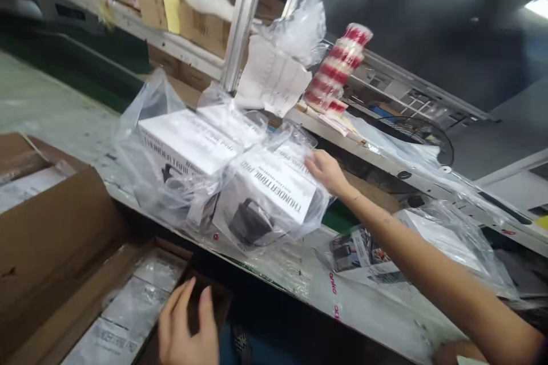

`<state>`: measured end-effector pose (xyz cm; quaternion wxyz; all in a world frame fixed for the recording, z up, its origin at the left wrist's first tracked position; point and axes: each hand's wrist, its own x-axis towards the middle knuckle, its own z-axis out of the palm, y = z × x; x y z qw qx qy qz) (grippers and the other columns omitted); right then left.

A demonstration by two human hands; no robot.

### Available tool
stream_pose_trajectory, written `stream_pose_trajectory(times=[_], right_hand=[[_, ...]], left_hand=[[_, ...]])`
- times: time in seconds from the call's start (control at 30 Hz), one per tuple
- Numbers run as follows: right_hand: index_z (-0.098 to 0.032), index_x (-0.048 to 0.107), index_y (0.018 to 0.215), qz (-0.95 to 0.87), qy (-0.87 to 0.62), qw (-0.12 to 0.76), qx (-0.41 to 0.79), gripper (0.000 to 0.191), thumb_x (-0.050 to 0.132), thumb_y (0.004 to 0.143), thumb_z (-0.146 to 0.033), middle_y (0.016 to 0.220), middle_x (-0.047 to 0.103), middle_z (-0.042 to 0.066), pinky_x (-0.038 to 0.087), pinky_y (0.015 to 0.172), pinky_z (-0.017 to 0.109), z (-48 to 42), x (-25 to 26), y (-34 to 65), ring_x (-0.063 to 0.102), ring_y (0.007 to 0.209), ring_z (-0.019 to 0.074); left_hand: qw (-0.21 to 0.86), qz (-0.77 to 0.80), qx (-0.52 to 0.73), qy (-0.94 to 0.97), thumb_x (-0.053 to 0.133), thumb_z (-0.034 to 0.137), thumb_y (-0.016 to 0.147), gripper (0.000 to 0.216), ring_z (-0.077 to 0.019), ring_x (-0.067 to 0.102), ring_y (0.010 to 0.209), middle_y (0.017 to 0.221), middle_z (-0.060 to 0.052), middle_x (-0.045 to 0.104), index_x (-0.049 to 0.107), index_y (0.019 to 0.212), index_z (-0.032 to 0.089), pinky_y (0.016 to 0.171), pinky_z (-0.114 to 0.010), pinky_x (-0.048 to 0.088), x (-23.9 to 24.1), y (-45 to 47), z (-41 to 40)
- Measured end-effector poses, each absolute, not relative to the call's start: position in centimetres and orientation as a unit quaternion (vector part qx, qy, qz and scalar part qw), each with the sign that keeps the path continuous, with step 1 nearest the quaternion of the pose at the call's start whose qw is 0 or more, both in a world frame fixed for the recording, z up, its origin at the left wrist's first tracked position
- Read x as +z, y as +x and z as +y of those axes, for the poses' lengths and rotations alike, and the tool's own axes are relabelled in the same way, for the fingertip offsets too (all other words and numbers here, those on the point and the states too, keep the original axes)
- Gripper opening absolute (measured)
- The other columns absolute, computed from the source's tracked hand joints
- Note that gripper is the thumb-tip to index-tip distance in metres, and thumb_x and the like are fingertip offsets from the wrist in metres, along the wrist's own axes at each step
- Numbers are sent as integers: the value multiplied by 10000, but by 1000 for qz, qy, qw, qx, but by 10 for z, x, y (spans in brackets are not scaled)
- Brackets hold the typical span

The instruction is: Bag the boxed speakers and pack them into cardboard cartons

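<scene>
My right hand (327, 172) reaches across the bench, its fingers curled against the far right side of a white product box (274, 182) in a clear plastic bag. This box is printed "THUNDER TRAIL PRO" and shows a dark appliance. Left of it lies another bagged white box (188, 140) with similar print, and more bagged boxes sit close behind the two. Low in the view, my left hand (188, 325) is at the side of an open brown carton (55, 251), thumb and fingers apart. Bagged white boxes (132, 302) lie inside the carton.
Another bagged box (440, 239) lies on the bench at right, under my forearm. A stack of red-and-white tape rolls (338, 68) stands on the shelf behind, near a hanging paper sheet (272, 77). A metal post (244, 23) rises at the bench's back.
</scene>
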<state>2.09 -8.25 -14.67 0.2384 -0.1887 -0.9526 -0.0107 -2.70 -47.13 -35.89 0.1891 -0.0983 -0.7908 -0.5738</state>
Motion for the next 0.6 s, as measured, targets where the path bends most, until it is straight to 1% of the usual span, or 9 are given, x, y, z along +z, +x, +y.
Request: stream_pose_trajectory(times=[0.07,0.1,0.17,0.2,0.27,0.33,0.43,0.5,0.6], right_hand=[[-147,621,1044,-945,-196,261,8,382,407,971,-455,1170,602,180,454,1005,428,-89,-146,20,576,1088,289],[-138,612,1093,-942,-200,269,13,417,406,977,-480,1203,577,187,442,1023,436,-93,-144,21,557,1116,296],[-105,567,1227,-939,-218,267,10,546,466,957,-569,1254,533,205,424,1037,460,-100,-140,23,518,1156,326],[-81,528,1289,-936,-237,259,7,650,525,925,-619,1276,515,218,420,1031,465,-103,-136,24,504,1166,343],[-46,513,1298,-934,-284,218,0,768,616,865,-672,1252,529,236,432,981,451,-106,-128,24,514,1135,363],[-76,587,1163,-947,-291,140,3,592,588,922,-616,1127,606,203,446,878,389,-106,-118,21,568,1043,337],[-162,627,967,-978,-204,36,20,289,476,1030,-399,912,684,107,385,691,304,-103,-103,13,635,855,260],[-182,617,910,-989,-143,37,34,224,465,1025,-300,824,691,67,334,623,292,-103,-95,15,638,748,219],[-191,582,785,-987,-55,130,75,353,372,1047,-301,704,650,39,336,579,288,-107,-91,45,601,620,176]], left_hand=[[111,-726,-668,-117,637,496,882,543,-307,585,1214,1288,-161,607,599,1320,178,1051,-449,467,-269,-23,-405],[68,-714,-689,-106,648,543,860,692,-336,515,1308,1396,-204,512,514,1409,144,1097,-478,435,-236,-22,-375],[17,-729,-681,-73,707,555,800,898,-387,407,1393,1454,-275,405,397,1480,57,1163,-523,354,-196,-23,-327],[29,-743,-666,-58,708,536,803,897,-394,374,1412,1464,-291,375,393,1477,33,1180,-525,323,-186,-24,-310],[113,-768,-629,-46,631,491,875,688,-371,391,1390,1431,-272,413,521,1389,46,1171,-501,327,-180,-26,-290],[202,-786,-583,-47,509,477,951,476,-335,508,1251,1264,-222,556,683,1193,106,1094,-484,387,-180,-29,-285],[216,-811,-544,-18,439,502,967,457,-298,626,939,928,-163,672,723,994,145,885,-439,472,-171,-38,-286],[188,-809,-557,13,420,505,958,431,-273,645,827,868,-140,700,687,939,166,759,-384,484,-159,-40,-289],[171,-786,-591,64,439,528,945,386,-228,641,720,771,-70,701,637,842,213,651,-321,478,-141,-18,-302]])
